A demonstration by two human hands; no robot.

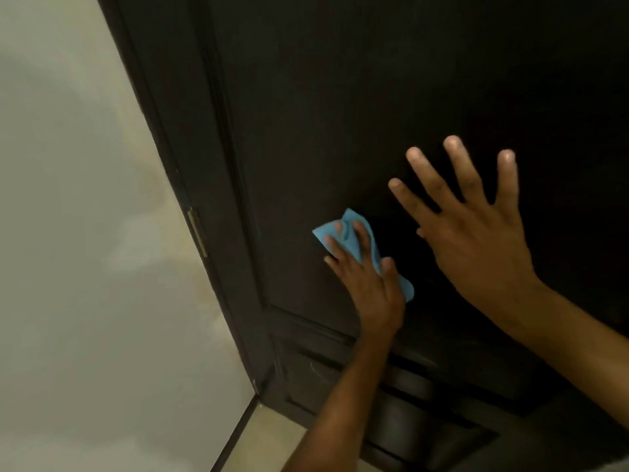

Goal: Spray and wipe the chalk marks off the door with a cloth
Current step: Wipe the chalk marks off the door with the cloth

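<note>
matt dark door (340,114), soft blue cloth (343,238)

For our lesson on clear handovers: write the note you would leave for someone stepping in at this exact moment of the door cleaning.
Left hand: presses the crumpled light blue cleaning cloth flat against the dark brown panelled wooden door, low on the large upper panel.
Right hand: open, fingers spread, at the door to the right of the cloth; I cannot tell whether it touches.
Spray bottle: not in view.
Done: no chalk shows on the upper panel.
Left: faint pale scribbles remain on the lower panel near the hinge side; wipe those next, and check the dim right part of the door.
</note>
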